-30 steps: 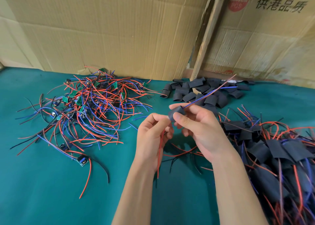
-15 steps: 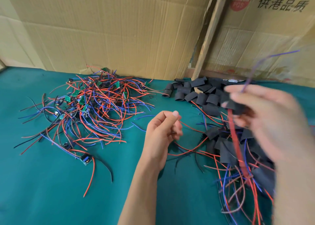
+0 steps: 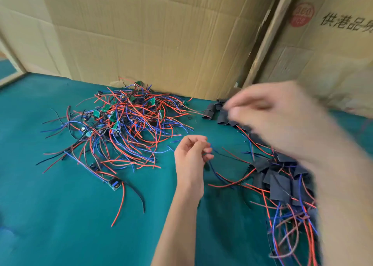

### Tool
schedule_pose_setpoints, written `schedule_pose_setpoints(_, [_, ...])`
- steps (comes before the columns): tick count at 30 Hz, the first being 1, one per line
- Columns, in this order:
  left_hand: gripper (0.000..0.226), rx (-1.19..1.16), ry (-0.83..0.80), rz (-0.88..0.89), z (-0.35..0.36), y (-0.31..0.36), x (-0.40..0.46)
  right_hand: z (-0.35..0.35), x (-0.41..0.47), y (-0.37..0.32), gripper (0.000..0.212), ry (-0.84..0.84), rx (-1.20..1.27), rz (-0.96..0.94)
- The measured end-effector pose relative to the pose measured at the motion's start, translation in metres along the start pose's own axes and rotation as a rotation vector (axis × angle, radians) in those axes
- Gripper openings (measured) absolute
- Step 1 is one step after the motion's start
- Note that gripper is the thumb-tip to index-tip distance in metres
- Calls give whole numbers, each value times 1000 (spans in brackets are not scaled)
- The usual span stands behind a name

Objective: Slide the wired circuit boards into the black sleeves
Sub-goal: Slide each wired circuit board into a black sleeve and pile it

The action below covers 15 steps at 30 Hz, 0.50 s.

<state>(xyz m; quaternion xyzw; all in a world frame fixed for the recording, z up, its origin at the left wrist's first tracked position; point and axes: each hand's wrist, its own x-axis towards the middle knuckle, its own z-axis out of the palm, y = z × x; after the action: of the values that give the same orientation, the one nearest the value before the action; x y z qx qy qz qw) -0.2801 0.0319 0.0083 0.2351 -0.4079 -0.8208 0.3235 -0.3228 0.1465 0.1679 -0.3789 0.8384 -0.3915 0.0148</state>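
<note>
Since half a second ago the right hand point(image 3: 282, 120) has swung from the finished pile to the empty black sleeves point(image 3: 218, 112) by the table's far edge.
Motion blur hides whether it grips anything. Loosely curled left hand point(image 3: 191, 154) holds nothing. Red-and-blue wired green circuit boards point(image 3: 121, 124) sit heaped mid-table on green cloth point(image 3: 50, 205); sleeved boards point(image 3: 278, 183) lie near the right edge.
</note>
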Motion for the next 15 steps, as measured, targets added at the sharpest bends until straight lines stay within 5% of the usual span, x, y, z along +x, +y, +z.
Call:
schedule_pose_setpoints(2, [27, 19, 5, 13, 2, -1, 1, 56, 29, -7, 13, -205, -66, -19])
schedule_pose_setpoints(7, [15, 84, -4, -3, 2, -2, -1, 137, 87, -4, 31, -361, -122, 21])
schedule_pose_setpoints(15, [21, 157, -10, -15, 0, 0, -3, 160, 97, 8, 18, -396, 356, 384])
